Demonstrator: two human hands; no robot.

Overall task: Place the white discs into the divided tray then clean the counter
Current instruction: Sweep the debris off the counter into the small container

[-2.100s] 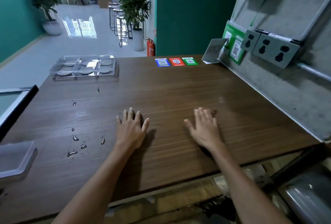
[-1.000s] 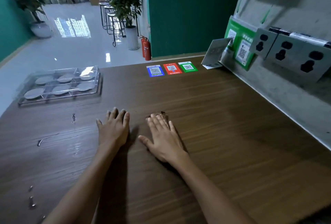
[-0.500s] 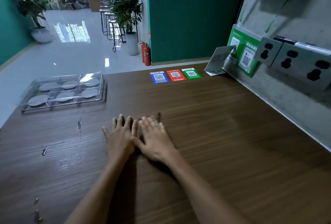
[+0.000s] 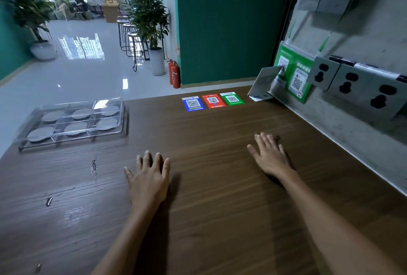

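Note:
The clear divided tray [image 4: 123, 120] stands at the far left of the wooden counter [image 4: 220, 208], with a white disc [image 4: 76, 128] lying in each of its several compartments. My left hand [image 4: 149, 180] rests flat on the counter's middle, fingers slightly apart, holding nothing. My right hand [image 4: 269, 158] lies flat further right, near the wall. It presses on a brown cloth [image 4: 277, 137], of which only a small dark edge shows past the fingertips. Both hands are well clear of the tray.
Water drops [image 4: 94, 165] and a wet sheen [image 4: 49, 201] mark the counter's left part. Blue, red and green QR stickers [image 4: 212, 100] lie at the far edge. A grey wall with sockets [image 4: 352, 85] and a leaning card [image 4: 264, 83] bounds the right side.
My hands were side by side at the counter's middle half a second ago. Now the right hand has slid right toward the wall with the cloth; the left stays near the middle.

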